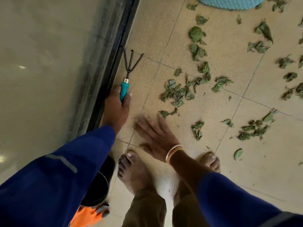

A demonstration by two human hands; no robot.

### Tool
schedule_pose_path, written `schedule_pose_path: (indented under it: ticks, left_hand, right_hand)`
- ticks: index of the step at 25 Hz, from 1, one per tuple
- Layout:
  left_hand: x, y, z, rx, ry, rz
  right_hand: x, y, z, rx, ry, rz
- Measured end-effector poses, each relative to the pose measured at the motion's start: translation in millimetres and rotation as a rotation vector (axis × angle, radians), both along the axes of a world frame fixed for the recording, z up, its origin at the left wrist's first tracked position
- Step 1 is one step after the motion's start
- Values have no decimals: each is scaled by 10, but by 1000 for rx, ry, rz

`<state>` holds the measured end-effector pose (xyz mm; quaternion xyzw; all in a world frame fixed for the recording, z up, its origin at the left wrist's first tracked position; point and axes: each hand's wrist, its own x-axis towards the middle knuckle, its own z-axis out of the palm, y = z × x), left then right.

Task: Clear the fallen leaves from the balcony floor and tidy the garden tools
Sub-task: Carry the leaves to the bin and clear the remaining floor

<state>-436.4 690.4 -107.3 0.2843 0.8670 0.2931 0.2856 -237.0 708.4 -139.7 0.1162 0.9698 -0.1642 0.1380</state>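
My left hand (117, 105) grips the teal handle of a small hand rake (127, 74) with three dark metal prongs, held low beside the black door track. My right hand (155, 136), with bangles on the wrist, is blurred, its fingers spread straight just above the beige tiles, holding nothing. Several green fallen leaves (177, 92) lie scattered over the tiled floor to the right, with more leaves (197, 34) further off. Both arms wear blue sleeves.
A glass sliding door with a black track (113, 51) runs along the left. A black bucket (100, 187) and orange gloves (89, 213) sit at my lower left. My bare feet (136, 171) stand on the tiles. A teal woven mat (229, 3) lies at the top.
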Motion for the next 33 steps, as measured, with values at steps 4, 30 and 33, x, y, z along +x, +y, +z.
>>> schedule_pose_path:
  ticks: [4,30,33]
  left_hand:
    - [47,-73,-119,-13,110,-38]
    - [-762,3129,-362,-76,343,-568]
    - [-706,3293,-454,-154,241,-572]
  right_hand:
    - [-137,407,-136,114,-46,-68]
    - [2,2579,-78,286,-24,-740]
    - [369,2563,-36,262,4,-832]
